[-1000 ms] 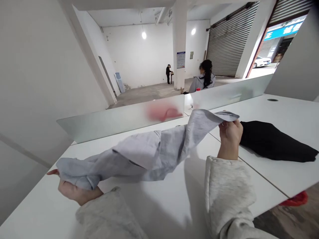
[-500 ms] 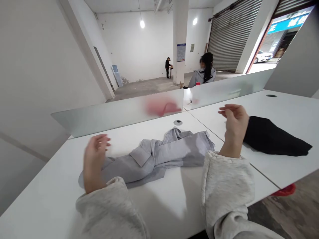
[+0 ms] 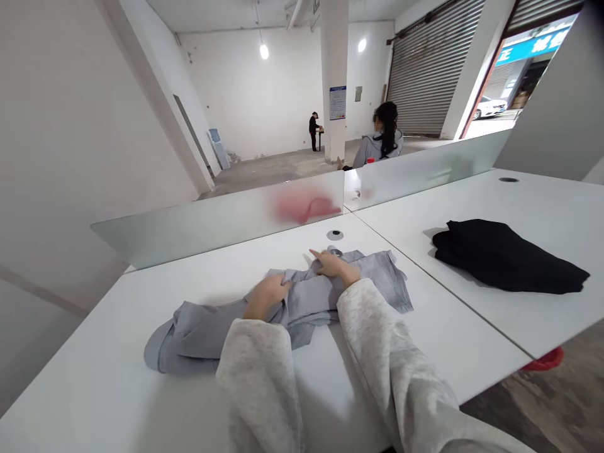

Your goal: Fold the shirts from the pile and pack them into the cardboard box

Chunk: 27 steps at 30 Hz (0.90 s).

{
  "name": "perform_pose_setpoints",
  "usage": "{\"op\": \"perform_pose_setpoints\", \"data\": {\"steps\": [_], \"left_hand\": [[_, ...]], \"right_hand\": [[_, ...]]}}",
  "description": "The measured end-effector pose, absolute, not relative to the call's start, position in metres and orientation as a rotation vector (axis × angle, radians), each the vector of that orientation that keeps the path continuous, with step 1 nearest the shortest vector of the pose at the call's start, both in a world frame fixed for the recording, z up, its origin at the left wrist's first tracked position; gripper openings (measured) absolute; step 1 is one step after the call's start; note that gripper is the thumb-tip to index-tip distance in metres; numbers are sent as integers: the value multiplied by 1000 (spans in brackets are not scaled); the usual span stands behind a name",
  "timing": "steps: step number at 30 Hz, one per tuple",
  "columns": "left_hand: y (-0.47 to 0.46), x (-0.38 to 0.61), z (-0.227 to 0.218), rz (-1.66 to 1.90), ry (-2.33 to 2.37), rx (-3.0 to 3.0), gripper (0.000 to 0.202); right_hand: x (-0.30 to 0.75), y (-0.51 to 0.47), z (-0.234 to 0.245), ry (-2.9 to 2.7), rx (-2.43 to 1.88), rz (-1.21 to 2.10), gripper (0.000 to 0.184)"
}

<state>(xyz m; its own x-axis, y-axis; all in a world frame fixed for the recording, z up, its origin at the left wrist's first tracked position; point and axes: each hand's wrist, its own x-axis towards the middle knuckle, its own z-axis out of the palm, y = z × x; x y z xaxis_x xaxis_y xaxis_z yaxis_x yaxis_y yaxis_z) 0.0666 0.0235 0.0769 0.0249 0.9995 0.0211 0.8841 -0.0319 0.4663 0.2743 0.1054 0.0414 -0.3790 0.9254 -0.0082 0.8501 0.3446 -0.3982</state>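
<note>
A crumpled light-grey garment (image 3: 202, 333) lies stretched out sideways on the white table, its exact kind hard to make out among the folds. My left hand (image 3: 268, 296) is on its middle, fingers curled into the cloth and their tips partly hidden. Just to the right, my right hand (image 3: 336, 267) closes on the garment's far edge, with the index finger stretched out to the left and the other fingers tucked in the fabric. Both forearms wear loose light-grey sleeves.
On the right-hand table lies a folded black garment (image 3: 504, 258). A frosted divider (image 3: 212, 220) runs along the back edge, with a blurred red shape behind it. Beyond sits a person (image 3: 384, 135); another stands far off. A red container (image 3: 545, 360) shows below the table.
Both hands, raised apart above the table before, have come down and inward onto the grey garment and taken hold of its middle. The view has shifted slightly.
</note>
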Motion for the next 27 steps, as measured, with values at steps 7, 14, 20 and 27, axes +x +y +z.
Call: {"op": "perform_pose_setpoints", "data": {"steps": [7, 14, 20, 27], "left_hand": [[10, 22, 98, 1406, 1962, 1494, 21], [-20, 41, 143, 2229, 1556, 1191, 16], [-55, 47, 176, 2540, 1307, 1052, 13], [-60, 31, 174, 2598, 1346, 1115, 13]], "right_hand": [[278, 105, 59, -2216, -1528, 430, 23], [275, 69, 127, -1605, -911, 137, 18], [270, 25, 157, -1501, -629, -107, 15], [290, 23, 162, -1657, -777, -71, 22]]}}
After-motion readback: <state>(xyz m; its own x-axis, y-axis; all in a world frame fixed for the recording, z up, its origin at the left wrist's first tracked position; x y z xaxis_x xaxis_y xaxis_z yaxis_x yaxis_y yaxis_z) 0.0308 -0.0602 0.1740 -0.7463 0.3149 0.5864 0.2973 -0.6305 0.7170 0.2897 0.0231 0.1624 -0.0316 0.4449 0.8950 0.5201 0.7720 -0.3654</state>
